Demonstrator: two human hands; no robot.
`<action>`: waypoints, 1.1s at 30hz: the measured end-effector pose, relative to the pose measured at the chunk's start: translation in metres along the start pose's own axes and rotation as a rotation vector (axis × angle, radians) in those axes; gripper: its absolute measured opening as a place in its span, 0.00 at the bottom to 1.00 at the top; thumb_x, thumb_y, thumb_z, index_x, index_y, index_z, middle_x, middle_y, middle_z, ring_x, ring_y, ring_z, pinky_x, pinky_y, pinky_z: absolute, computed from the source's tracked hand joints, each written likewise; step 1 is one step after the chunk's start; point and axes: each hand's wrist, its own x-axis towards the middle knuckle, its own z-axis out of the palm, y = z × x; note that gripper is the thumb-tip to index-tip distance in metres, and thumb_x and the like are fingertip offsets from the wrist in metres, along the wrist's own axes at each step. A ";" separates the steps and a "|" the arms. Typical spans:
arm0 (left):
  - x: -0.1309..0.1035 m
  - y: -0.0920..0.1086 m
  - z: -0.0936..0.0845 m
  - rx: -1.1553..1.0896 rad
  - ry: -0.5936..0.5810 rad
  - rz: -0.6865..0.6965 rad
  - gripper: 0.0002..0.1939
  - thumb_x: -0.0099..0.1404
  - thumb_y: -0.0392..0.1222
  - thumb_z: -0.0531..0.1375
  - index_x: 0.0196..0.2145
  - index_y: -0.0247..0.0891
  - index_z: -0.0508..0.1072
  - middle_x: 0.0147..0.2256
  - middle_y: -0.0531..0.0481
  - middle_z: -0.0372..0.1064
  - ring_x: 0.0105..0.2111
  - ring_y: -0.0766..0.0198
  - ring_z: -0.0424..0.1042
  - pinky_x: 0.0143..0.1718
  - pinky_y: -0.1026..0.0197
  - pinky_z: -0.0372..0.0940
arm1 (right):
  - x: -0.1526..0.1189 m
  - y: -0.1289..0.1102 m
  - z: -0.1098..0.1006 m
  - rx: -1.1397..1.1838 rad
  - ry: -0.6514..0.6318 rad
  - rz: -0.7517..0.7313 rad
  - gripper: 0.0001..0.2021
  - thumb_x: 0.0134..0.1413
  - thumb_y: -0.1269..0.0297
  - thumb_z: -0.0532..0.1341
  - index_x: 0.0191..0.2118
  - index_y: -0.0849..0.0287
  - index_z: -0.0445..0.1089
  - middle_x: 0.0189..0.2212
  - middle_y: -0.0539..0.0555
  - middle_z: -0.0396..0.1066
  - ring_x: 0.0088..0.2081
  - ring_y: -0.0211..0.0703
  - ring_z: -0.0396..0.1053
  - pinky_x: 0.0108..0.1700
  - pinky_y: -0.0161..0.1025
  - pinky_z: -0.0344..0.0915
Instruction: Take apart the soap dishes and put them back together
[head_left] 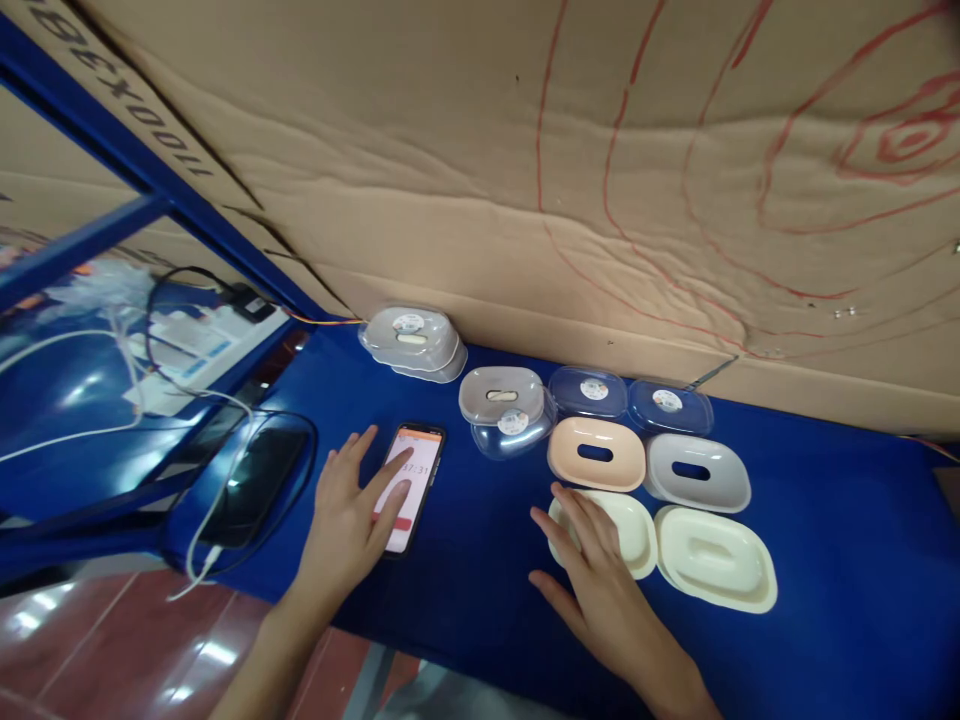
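My left hand (347,505) is open with its fingers spread over a phone (403,535), whose lit screen shows a timer; whether the fingertips touch it I cannot tell. My right hand (592,565) is open above an oval cream dish (637,535) and hides its left part. Beside that lies a second cream dish (716,560) with a raised middle. Behind these are a peach oval tray (570,447) and a grey oval tray (720,470), both slotted. Clear lids with round stickers, a left one (574,390) and a right one (686,410), lie farther back.
A lidded stack of grey dishes (405,350) stands near the cardboard wall (480,250). Another grey slotted tray (487,385) overlaps a clear lid (502,440). At left are a dark phone (255,490), cables and a blue metal frame (112,235). The blue tabletop (480,600) ends near me.
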 end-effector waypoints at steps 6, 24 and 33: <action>-0.004 -0.002 0.003 0.048 0.014 -0.018 0.17 0.75 0.42 0.56 0.56 0.44 0.77 0.72 0.37 0.55 0.71 0.31 0.56 0.69 0.25 0.51 | 0.002 0.000 0.002 -0.018 -0.013 0.010 0.29 0.71 0.58 0.61 0.73 0.49 0.57 0.75 0.63 0.53 0.73 0.62 0.56 0.68 0.67 0.64; 0.115 0.100 0.031 -0.053 -0.211 0.234 0.40 0.65 0.43 0.67 0.72 0.43 0.61 0.67 0.33 0.63 0.68 0.34 0.60 0.71 0.31 0.46 | -0.001 -0.001 0.001 -0.031 0.019 0.028 0.30 0.70 0.62 0.61 0.73 0.48 0.57 0.74 0.61 0.54 0.73 0.62 0.57 0.67 0.64 0.66; 0.154 0.058 0.019 -0.087 -0.329 0.326 0.38 0.63 0.43 0.65 0.68 0.40 0.60 0.69 0.35 0.62 0.69 0.42 0.62 0.71 0.36 0.51 | -0.001 0.000 -0.004 -0.009 -0.013 0.016 0.30 0.70 0.63 0.61 0.73 0.49 0.56 0.75 0.62 0.53 0.73 0.62 0.57 0.67 0.65 0.67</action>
